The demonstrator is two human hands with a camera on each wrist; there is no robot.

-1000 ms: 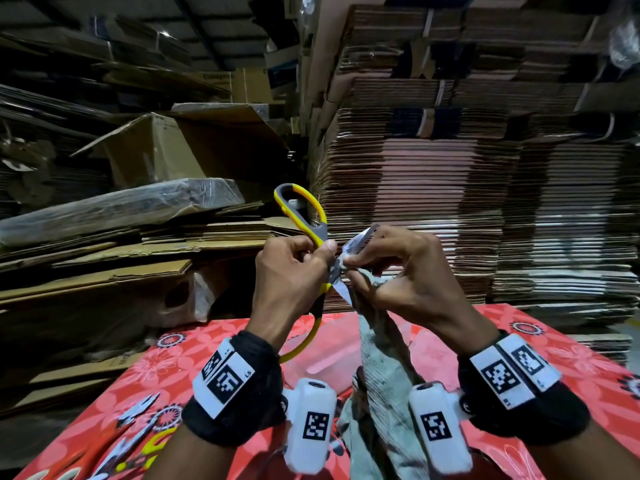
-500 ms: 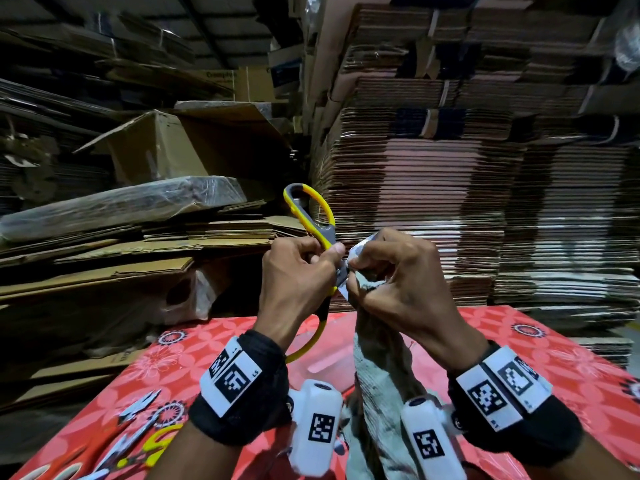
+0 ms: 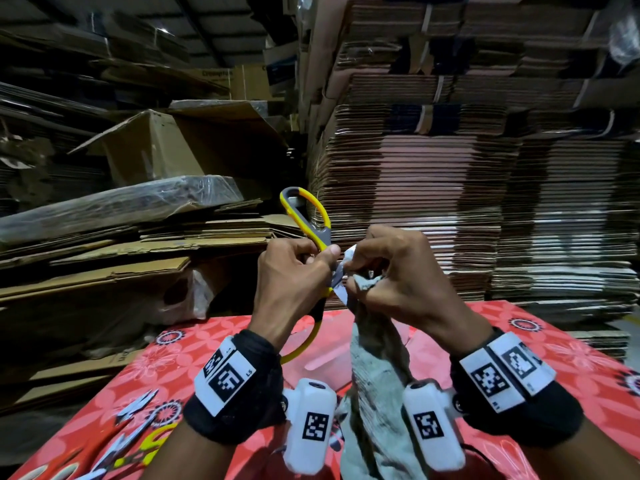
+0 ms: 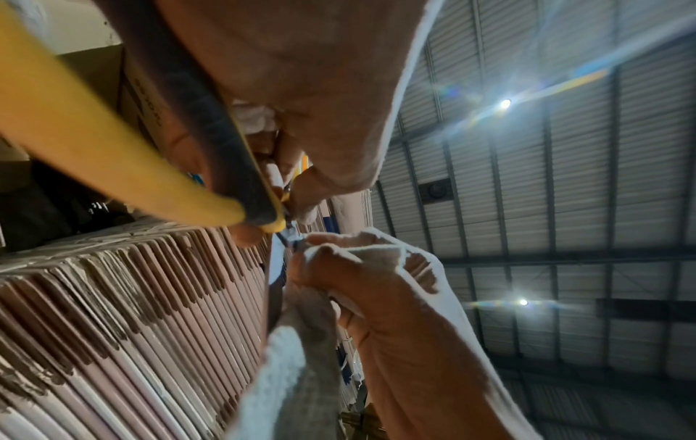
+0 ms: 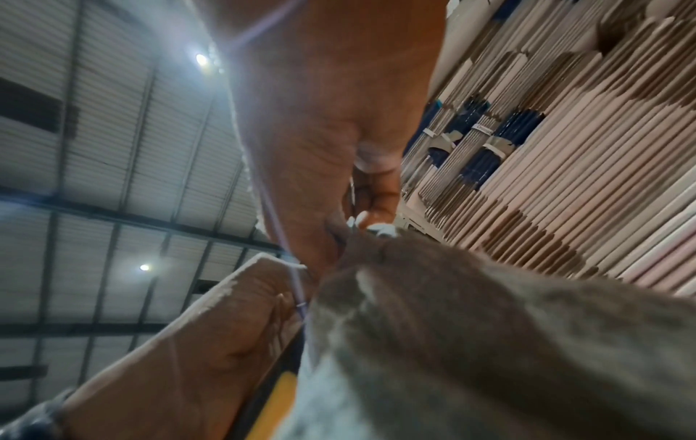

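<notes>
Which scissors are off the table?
The yellow-and-grey-handled scissors, gripped in the left hand, blade against the grey cloth that the right hand pinches. The other scissors lie flat on the red floral tablecloth, near left.

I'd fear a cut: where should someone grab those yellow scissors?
Take the scissors by the yellow handles, from the left, as the left hand does: their loops stick out above and below it; the blade points right into the rag.

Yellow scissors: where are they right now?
In the head view, centre, the left hand grips the yellow scissors above the red tablecloth, blade against the grey cloth that the right hand holds.
</notes>
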